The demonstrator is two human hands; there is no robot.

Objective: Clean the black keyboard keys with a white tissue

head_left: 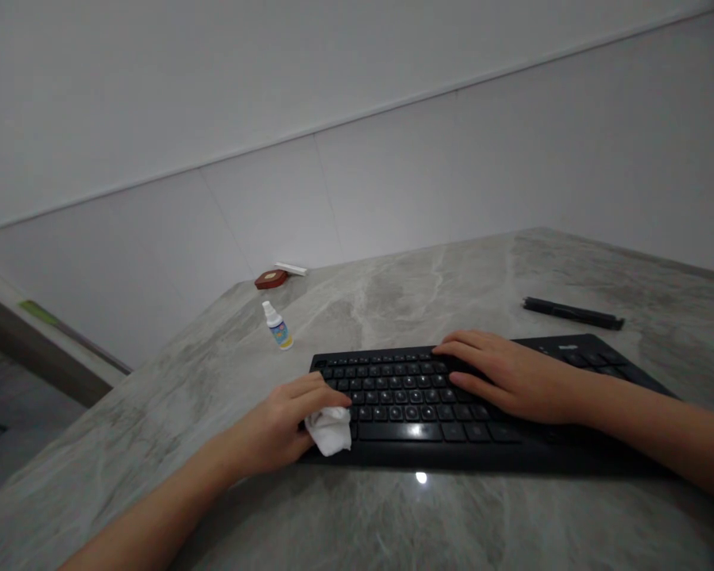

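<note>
A black keyboard (404, 454) lies flat on the grey marbled table, its front edge toward me. At its left end my left hand (289, 412) grips a crumpled white tissue (332, 432), which rests against the leftmost keys. My right hand (500, 373) lies palm down across the right part of the keys, fingers stretched to the left and holding nothing. Some keys beneath the right hand and forearm are hidden. Behind the keyboard's left corner a small white spray bottle (279, 329) with a blue and yellow label stands upright.
A black pen-like stick (573, 312) lies behind the keyboard at the right. By the wall at the far left corner are a brown-red case (270, 279) and a thin white bar (291, 269). The grey table (381, 523) ends at a left edge, with a floor below.
</note>
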